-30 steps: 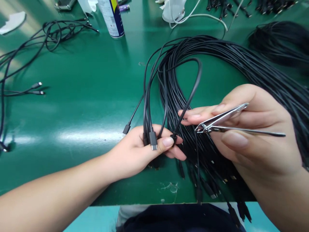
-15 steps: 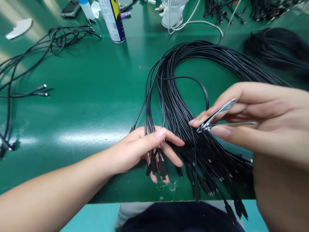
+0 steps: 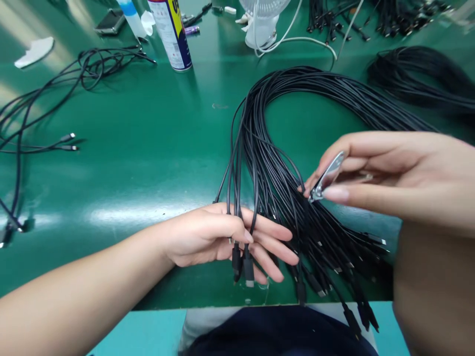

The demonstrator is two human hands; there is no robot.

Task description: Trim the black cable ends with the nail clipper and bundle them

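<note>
At the far left, a loose tangle of thin black cables [image 3: 55, 94] is spread over the glossy green table [image 3: 148, 148], two of its silver-tipped plugs [image 3: 69, 142] lying just beside each other. Wide bare room is left on the table between that tangle and the middle. At the far edge one blue, white and yellow spray can [image 3: 169, 32] is stood upright, and right of it one white fan base [image 3: 263, 24] with a white cord.

Near the front edge, the left hand [image 3: 218, 237] is closed on a small bunch of black cable ends [image 3: 243, 257]; perhaps three or four are gripped, the exact count being hard to read where they overlap. Their plugs hang down past the fingers, close to the table's near edge.

Just right, one large looped bundle of black cables [image 3: 297, 99] is laid from the far middle to the near right, its many plugs fanned out at the near edge, some overhanging it.

The right hand [image 3: 389, 178] is held above that bundle, one shiny metal nail clipper [image 3: 328, 175] pinched between thumb and fingers. At the far right a second black cable heap [image 3: 415, 79] is seen.
</note>
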